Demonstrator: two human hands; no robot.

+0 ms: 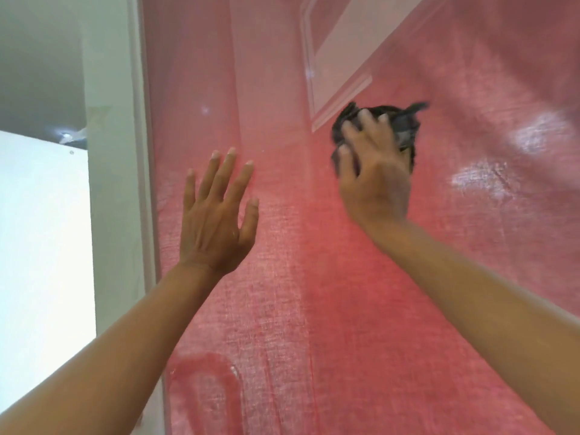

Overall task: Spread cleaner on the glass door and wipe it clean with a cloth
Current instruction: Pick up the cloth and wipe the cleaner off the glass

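Glass door: the glass door (pixel 314 277) fills most of the view, with a red woven curtain (pixel 282 356) seen through it and a white frame (pixel 138 152) down its left edge.
Right hand: the right hand (pixel 373 174) presses a dark cloth (pixel 405 130) against the glass near the upper middle, just below the reflection of a pale panel (pixel 342 51). Its fingers (pixel 348 130) are spread and bent over the bunched cloth. The hand and cloth are blurred, which suggests a wiping stroke.
Left hand: the left hand (pixel 213 221) lies flat on the glass near the frame, fingers straight and slightly apart, holding nothing. It looks to be steadying the door.
Cleaner: no bottle or sprayer is in view. A wet curved smear (pixel 216 368) shows low on the glass, and shiny streaked patches (pixel 480 180) lie to the right of the cloth.
Done so far: judging by the film on the glass, cleaner seems to be on already and wiping is in hand.
Left to do: the lower smear and the streaks at right look unwiped, so a good part of the pane likely remains. How clean the rest is cannot be told through the curtain's weave.
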